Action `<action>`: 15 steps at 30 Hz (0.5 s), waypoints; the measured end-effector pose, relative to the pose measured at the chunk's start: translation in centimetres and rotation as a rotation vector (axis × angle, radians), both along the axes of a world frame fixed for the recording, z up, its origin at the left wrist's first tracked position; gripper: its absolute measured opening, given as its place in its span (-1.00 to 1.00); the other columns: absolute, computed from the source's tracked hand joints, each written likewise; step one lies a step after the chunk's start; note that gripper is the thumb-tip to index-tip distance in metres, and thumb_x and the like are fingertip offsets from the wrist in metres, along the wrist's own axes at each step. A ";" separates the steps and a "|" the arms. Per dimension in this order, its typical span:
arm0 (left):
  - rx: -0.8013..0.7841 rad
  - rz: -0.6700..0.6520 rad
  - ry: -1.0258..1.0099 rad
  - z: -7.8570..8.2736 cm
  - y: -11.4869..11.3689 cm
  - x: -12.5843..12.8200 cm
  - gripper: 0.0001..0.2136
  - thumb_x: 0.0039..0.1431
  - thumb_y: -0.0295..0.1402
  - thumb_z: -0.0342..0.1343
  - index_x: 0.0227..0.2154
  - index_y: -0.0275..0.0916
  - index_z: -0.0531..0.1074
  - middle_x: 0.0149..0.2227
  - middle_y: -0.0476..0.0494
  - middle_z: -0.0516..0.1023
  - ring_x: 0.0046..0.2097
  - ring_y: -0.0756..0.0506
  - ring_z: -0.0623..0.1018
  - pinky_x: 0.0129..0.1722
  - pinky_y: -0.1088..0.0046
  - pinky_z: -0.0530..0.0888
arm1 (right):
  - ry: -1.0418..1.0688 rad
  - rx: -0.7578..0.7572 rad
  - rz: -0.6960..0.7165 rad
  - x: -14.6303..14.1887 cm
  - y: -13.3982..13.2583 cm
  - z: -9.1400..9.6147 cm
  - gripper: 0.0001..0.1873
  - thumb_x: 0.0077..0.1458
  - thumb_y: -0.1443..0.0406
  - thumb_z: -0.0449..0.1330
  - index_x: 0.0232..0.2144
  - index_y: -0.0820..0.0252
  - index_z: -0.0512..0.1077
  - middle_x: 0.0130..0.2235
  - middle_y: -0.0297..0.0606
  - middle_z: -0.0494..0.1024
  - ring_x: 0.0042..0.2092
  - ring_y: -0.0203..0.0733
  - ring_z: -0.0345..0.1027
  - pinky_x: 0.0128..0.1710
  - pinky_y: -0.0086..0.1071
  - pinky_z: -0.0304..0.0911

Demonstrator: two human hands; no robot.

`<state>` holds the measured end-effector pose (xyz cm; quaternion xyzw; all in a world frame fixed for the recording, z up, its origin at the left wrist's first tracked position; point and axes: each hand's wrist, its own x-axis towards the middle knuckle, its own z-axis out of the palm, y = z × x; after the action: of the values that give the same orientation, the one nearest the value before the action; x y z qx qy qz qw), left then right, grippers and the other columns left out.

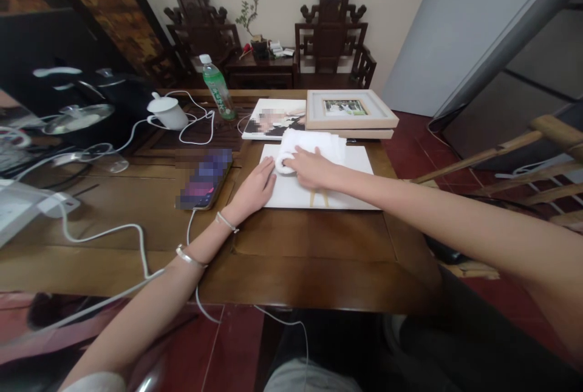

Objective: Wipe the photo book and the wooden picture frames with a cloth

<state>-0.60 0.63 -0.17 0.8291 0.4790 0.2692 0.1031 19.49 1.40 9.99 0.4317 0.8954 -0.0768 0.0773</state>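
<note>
A white flat board (351,196) with tan marks near its front edge lies on the wooden table in front of me. On its upper part rests a bunched white cloth (314,140), with a rolled fold at its left end. My right hand (312,167) grips the cloth and presses it down against the board. The fingers are partly hidden in the folds. My left hand (255,185) lies along the board's left edge, fingers stretched out and touching it, with nothing held.
Behind the board are a photo panel (273,110) and stacked wooden picture frames (387,115). Left of it lie a phone (207,180) and white cables (104,235). Farther back stand a green-labelled bottle (217,85), a lidded white cup (167,113) and a dark pot (86,127).
</note>
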 end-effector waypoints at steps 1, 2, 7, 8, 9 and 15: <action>-0.005 0.005 0.001 -0.1 0.0 0.0 -0.50 0.44 -0.30 -0.16 0.29 -0.46 0.35 0.38 -0.49 0.36 0.45 -0.34 0.30 0.47 -0.04 0.21 | -0.010 0.020 0.014 0.0 0.1 -0.3 -0.26 0.14 0.64 -0.06 0.31 0.21 0.36 0.40 0.12 0.31 0.50 0.23 -0.08 0.29 0.48 0.05; -0.011 0.011 0.004 -0.1 0.0 -0.1 -0.50 0.44 -0.30 -0.16 0.30 -0.45 0.34 0.39 -0.48 0.35 0.46 -0.34 0.29 0.48 -0.06 0.20 | -0.021 0.036 0.032 0.0 0.0 -0.5 -0.24 0.14 0.64 -0.05 0.33 0.18 0.35 0.46 0.07 0.22 0.52 0.25 -0.13 0.31 0.50 0.02; -0.035 0.029 0.041 -0.5 0.2 -0.1 -0.47 0.40 -0.35 -0.17 0.34 -0.50 0.28 0.43 -0.52 0.28 0.48 -0.34 0.25 0.48 -0.08 0.17 | -0.092 0.014 0.143 0.9 -3.6 -0.8 -0.24 0.14 0.64 -0.02 0.35 0.22 0.35 0.54 0.04 -0.02 0.53 0.38 -0.23 0.33 0.55 -0.04; -0.036 0.027 0.045 -0.5 0.2 -0.1 -0.46 0.40 -0.36 -0.17 0.34 -0.52 0.27 0.43 -0.54 0.27 0.48 -0.34 0.24 0.48 -0.07 0.17 | -0.105 -0.005 0.175 1.1 -4.7 -0.6 -0.25 0.14 0.64 -0.02 0.35 0.25 0.35 0.54 0.06 -0.02 0.53 0.38 -0.23 0.33 0.54 -0.03; -0.036 0.022 0.046 -0.5 0.2 -0.1 -0.46 0.40 -0.36 -0.17 0.34 -0.53 0.26 0.43 -0.55 0.26 0.48 -0.34 0.24 0.49 -0.07 0.17 | -0.115 -0.023 0.207 1.4 -5.8 -0.4 -0.26 0.15 0.63 -0.02 0.34 0.27 0.35 0.54 0.07 -0.01 0.53 0.39 -0.22 0.33 0.54 -0.02; -0.041 0.026 0.037 -0.6 0.1 -0.2 -0.48 0.39 -0.38 -0.16 0.32 -0.51 0.30 0.43 -0.54 0.25 0.49 -0.34 0.23 0.49 -0.05 0.17 | -0.075 -0.093 0.333 2.6 -10.7 1.1 -0.38 0.14 0.58 0.07 0.22 0.26 0.47 0.49 0.10 0.16 0.48 0.41 -0.03 0.27 0.54 0.10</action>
<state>-0.78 0.74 -0.72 0.8253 0.4970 0.2455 0.1076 22.06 -9.29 11.05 0.2759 0.9465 -0.0880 0.1423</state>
